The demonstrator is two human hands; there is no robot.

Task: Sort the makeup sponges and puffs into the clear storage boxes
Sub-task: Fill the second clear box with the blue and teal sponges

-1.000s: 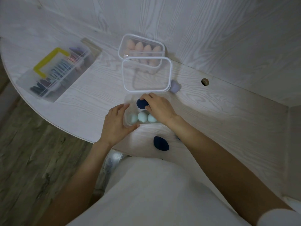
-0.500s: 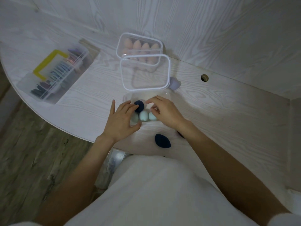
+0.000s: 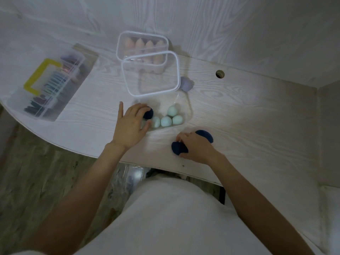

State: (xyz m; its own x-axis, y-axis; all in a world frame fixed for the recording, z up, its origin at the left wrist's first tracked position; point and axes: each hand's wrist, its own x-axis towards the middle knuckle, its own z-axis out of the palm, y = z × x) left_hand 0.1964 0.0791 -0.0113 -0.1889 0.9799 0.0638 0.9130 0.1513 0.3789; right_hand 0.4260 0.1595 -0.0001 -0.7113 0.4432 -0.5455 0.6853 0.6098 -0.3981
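Fingers of the right hand (image 3: pixel 197 148) curl round a navy sponge (image 3: pixel 179 148) at lower centre.
Left hand (image 3: pixel 129 126) rests relaxed on the clear box (image 3: pixel 187 111), touching another navy sponge (image 3: pixel 148 112).

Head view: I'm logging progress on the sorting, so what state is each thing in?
Near clear plastic box: open, holding four mint sponges and one navy sponge.
Clear lid: off, propped behind it.
Far clear box of peach sponges: filled.
Left hand: touching navy sponge.
Right hand: gripping navy sponge.
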